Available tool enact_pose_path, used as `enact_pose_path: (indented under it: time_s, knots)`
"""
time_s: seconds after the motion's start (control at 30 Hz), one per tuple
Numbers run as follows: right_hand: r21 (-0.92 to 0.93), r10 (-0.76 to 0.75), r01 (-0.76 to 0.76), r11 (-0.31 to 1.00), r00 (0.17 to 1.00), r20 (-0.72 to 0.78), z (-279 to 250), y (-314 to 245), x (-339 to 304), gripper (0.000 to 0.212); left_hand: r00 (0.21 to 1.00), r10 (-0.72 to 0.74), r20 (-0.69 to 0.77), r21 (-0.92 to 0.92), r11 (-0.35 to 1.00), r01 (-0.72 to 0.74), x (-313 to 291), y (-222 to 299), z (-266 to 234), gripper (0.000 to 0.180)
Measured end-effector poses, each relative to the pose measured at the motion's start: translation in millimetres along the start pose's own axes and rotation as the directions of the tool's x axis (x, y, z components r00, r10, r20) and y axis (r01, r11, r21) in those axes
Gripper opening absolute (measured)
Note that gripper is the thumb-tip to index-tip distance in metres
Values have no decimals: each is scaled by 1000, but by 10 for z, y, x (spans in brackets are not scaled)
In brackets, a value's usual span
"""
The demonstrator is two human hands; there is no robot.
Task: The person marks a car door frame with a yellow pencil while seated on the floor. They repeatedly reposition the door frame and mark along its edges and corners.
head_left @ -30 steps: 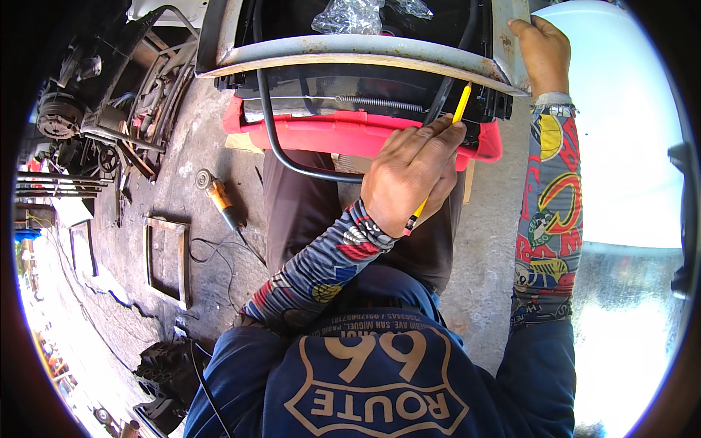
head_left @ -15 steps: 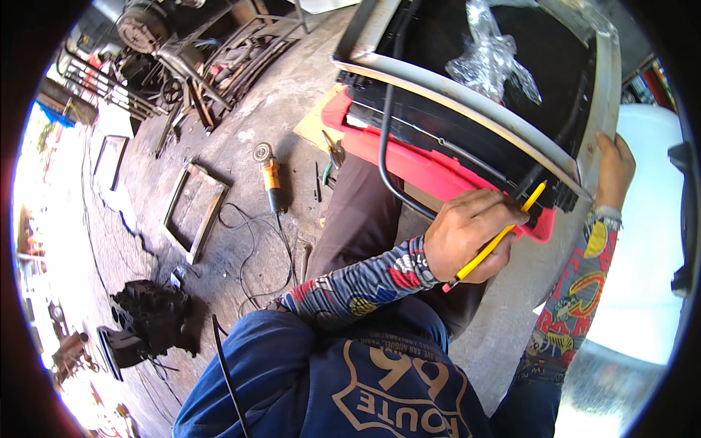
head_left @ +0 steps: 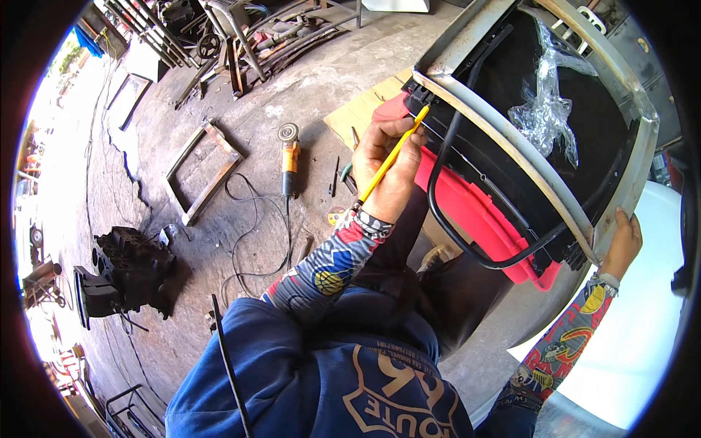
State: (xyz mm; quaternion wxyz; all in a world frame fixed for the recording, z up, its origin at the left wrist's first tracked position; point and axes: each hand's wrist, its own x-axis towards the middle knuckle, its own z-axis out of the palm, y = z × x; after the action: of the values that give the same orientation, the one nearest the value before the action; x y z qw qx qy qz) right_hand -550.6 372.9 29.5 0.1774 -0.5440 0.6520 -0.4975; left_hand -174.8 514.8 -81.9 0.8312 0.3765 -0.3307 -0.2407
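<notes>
My left hand [head_left: 387, 168] is closed round a yellow pencil [head_left: 390, 160]. The pencil's tip lies at the near left corner of a rusty metal frame [head_left: 505, 130]. This frame sits on a black body with a red plastic panel [head_left: 471, 208] along its near side. A thin coil spring [head_left: 498, 191] and a bent black tube [head_left: 431, 191] show on that side. Crumpled clear plastic film [head_left: 544, 120] lies inside the frame. On the far right, my right hand [head_left: 623, 242] grips the frame's right corner, its fingertips partly hidden.
On the concrete floor to the left lie an orange angle grinder [head_left: 290, 162] with its cord, a square metal frame [head_left: 203, 171] and a bulky black part [head_left: 139, 270]. Cardboard [head_left: 365, 106] pokes out beside the red panel. Scrap metal [head_left: 285, 55] is piled farther back.
My left hand has moved with the pencil from the frame's near right end to its left corner. The view has shifted, and my right hand stays at the right corner.
</notes>
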Motion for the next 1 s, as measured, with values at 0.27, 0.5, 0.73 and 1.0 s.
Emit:
enact_pose_path:
  time_s: [0.27, 0.5, 0.73, 1.0]
  knots:
    - [12, -5, 5, 1000, 1000, -3, 0, 23, -2, 39, 998, -56, 34, -22, 998, 56, 50, -40, 62, 13]
    - [-24, -12, 12, 1000, 1000, 4, -24, 55, 21, 41, 999, -46, 26, -8, 999, 46, 67, -62, 53, 14]
    - [-18, 6, -6, 1000, 1000, -7, -12, 17, -14, 44, 1000, -24, 16, -4, 1000, 24, 103, -104, 44, 11]
    - [-38, -19, 17, 999, 999, -37, 17, -11, -30, 42, 999, -29, 26, 18, 999, 28, 92, -126, 29, 10]
